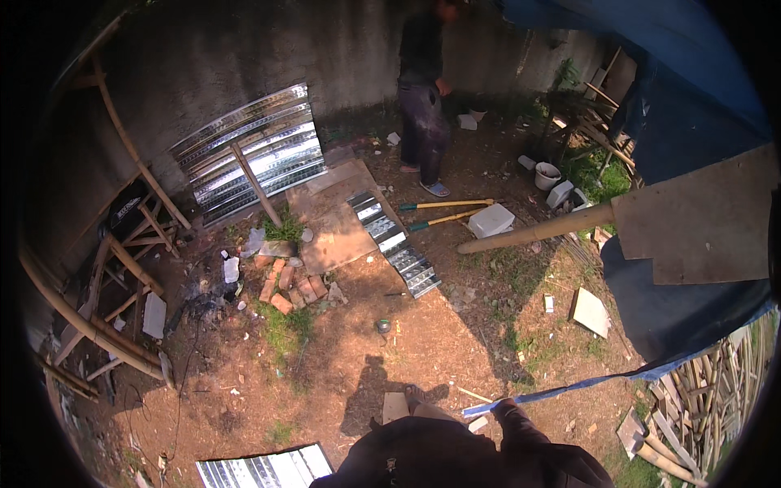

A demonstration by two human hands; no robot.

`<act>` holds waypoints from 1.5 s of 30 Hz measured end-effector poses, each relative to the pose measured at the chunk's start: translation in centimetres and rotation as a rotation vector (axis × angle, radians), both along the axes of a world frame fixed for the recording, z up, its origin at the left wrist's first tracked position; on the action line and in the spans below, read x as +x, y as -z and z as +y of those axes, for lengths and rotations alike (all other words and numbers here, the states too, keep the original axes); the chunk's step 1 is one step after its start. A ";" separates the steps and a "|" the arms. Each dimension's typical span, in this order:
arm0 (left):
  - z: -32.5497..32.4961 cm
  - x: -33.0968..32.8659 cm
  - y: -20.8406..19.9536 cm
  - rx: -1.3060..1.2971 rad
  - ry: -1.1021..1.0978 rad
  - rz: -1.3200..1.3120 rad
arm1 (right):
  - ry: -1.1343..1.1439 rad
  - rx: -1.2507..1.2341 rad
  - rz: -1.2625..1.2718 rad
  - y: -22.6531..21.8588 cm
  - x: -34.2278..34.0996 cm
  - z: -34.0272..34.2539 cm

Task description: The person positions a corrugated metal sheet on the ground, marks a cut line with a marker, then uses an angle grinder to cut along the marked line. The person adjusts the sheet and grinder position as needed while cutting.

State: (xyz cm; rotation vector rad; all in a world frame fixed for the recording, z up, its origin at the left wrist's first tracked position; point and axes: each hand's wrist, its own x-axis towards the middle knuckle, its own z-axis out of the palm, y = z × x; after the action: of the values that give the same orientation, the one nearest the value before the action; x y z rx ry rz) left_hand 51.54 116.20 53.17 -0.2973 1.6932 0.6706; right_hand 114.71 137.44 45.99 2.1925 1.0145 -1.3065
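Observation:
My right hand [506,406], at the end of a dark sleeve, is closed around the lower edge of a blue tarp [561,392] near the bottom middle. A pale blue end of that edge sticks out to the left of the hand. Small fingers there are too dark to make out singly. My left hand does not show; my dark-clothed body covers the lower middle. Close to the right hand lie a thin yellowish stick [473,394] and a small pale block [477,424]. A flat beige piece [395,407] lies in front of my body.
Another person [421,106] stands by the wall, near yellow-handled cutters [447,213] and a white block [491,220]. Ribbed metal sheets [252,150], bricks [285,285] and a small round green-black object [383,325] lie about. A bamboo pole [537,232] juts in from the right; wood is piled [708,398] lower right.

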 end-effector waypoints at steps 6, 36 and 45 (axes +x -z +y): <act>10.9 0.3 -2.9 0.100 -0.046 0.059 | -0.253 0.659 -0.137 -8.8 -5.8 32.0; 21.4 11.4 -4.5 0.015 -0.730 0.251 | -0.554 0.211 0.018 0.3 -9.2 63.8; 21.7 33.5 5.2 -0.335 -0.608 0.033 | -1.114 0.279 0.170 7.3 -24.2 65.6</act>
State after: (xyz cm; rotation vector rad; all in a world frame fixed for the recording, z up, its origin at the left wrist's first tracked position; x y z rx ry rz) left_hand 85.09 137.88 47.93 -1.0719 1.7489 0.8275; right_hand 90.54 203.06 38.66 1.2149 2.1261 -0.8106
